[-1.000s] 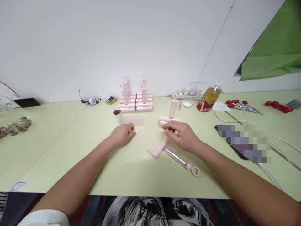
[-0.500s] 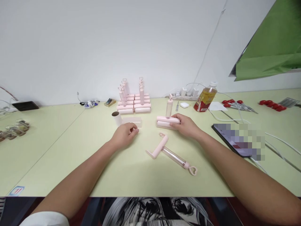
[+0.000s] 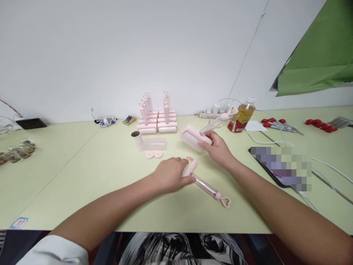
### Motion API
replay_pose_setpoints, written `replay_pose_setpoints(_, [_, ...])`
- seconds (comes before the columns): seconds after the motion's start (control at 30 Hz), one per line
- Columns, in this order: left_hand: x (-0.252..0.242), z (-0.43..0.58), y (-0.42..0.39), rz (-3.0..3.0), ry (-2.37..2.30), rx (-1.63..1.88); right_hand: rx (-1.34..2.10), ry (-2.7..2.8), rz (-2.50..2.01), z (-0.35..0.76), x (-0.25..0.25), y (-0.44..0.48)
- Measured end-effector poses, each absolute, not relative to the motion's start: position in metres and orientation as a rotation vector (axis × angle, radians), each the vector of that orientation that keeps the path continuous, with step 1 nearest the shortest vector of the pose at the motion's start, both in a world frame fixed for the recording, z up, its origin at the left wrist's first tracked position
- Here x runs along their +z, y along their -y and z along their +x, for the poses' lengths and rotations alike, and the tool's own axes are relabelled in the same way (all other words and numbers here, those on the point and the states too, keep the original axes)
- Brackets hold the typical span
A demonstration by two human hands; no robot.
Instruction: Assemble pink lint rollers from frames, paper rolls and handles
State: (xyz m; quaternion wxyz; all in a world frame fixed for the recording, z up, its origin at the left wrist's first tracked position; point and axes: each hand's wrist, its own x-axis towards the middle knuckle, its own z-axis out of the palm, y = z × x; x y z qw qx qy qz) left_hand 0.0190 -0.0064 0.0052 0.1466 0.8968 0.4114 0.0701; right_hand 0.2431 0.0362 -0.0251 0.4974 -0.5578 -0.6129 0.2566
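Observation:
My right hand (image 3: 217, 148) grips a pink lint roller (image 3: 194, 137) and holds it tilted above the table, handle pointing up and to the right. My left hand (image 3: 171, 178) is closed round the pink frame of an empty roller handle (image 3: 206, 186) lying on the table, its clear shaft and heart-shaped end pointing toward the near right. Two small pink discs (image 3: 153, 154) lie on the table beyond my left hand, in front of a cardboard tube (image 3: 138, 140) and a clear cover (image 3: 157, 143).
A stack of finished pink rollers (image 3: 157, 119) stands at the back centre. A bottle of yellow liquid (image 3: 241, 116), a power strip (image 3: 215, 110) with cables, red-handled tools (image 3: 278, 122) and a dark tablet (image 3: 278, 165) lie to the right. Small jars (image 3: 16, 151) sit far left.
My right hand lifted the assembled roller off the table and tilted it. My left hand left the two discs and moved right onto the empty handle's frame.

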Motion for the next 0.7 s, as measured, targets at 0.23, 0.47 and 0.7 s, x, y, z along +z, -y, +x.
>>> replay_pose_setpoints(0.23, [-0.006,0.01,0.009,2.339,-1.174,0.172,0.423,1.658,-1.726,0.251,-0.024,-0.04])
replay_pose_setpoints(0.47, [-0.009,-0.006,0.003,2.072,-1.077,0.678,0.332,1.856,-1.767,0.255,-0.024,-0.039])
replay_pose_setpoints(0.7, [-0.003,-0.013,0.004,2.049,-1.073,0.999,-0.129,1.602,-1.364,0.237,0.012,0.001])
